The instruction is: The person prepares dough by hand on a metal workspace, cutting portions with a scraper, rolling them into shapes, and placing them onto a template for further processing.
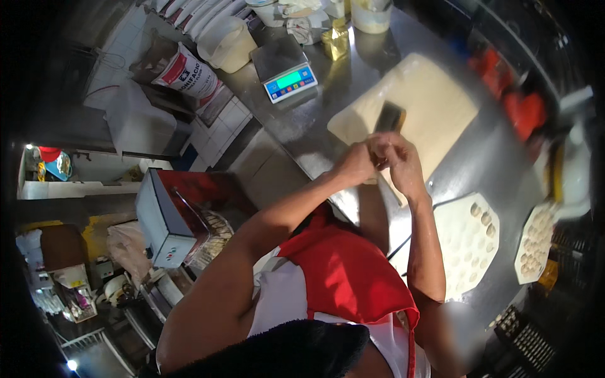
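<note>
My left hand (359, 162) and my right hand (400, 160) meet over the near part of a large pale cream board (435, 101) on the steel table. The fingers of both are bent and pressed together at the tips. Whatever is between them, if anything, is too small or hidden to make out. Just beyond my fingers is a dark, flat tool with a brown edge, perhaps a scraper (389, 118). It appears to rest on the board rather than in a hand. To the right of my right forearm lies a white eight-sided tray (463, 246) with round hollows, a few holding small round pieces.
A digital scale (287, 69) with a lit green display stands left of the board. Behind it are a cream tub (227, 44), a gold foil packet (335, 41) and a white bucket (372, 16). A second tray (535, 242), full of small pieces, sits at far right.
</note>
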Demonstrator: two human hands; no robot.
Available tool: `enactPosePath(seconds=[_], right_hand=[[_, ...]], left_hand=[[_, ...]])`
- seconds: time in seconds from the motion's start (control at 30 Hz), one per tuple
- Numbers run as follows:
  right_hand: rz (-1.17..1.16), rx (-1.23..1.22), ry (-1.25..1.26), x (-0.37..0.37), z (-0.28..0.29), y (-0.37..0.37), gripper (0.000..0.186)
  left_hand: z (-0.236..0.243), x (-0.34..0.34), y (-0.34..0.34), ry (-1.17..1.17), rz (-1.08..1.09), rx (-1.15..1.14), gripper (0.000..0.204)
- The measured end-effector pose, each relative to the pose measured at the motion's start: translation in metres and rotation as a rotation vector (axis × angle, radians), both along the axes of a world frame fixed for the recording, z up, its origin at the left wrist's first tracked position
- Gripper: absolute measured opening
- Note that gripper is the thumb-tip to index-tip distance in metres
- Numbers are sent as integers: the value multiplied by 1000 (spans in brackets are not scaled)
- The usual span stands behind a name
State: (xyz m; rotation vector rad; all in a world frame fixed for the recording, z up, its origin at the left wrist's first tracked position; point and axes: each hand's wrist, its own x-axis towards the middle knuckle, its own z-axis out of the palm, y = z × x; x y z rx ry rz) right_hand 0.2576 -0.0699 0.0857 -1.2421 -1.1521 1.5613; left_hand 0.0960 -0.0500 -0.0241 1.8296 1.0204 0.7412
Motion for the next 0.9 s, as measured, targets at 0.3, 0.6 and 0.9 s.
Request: enactPosePath(seconds=[0.3, 0.6, 0.9], right_hand=[[155, 318, -460, -134, -66, 139, 37], [290, 301, -455, -232, -43, 294, 46], [516, -143, -797, -186, -109, 264, 35]], left_hand=[[-125, -173, 71, -429, 504, -491, 20], [-145, -216, 87, -710, 124, -727, 43], [-119, -222, 99, -602, 111, -956, 30]])
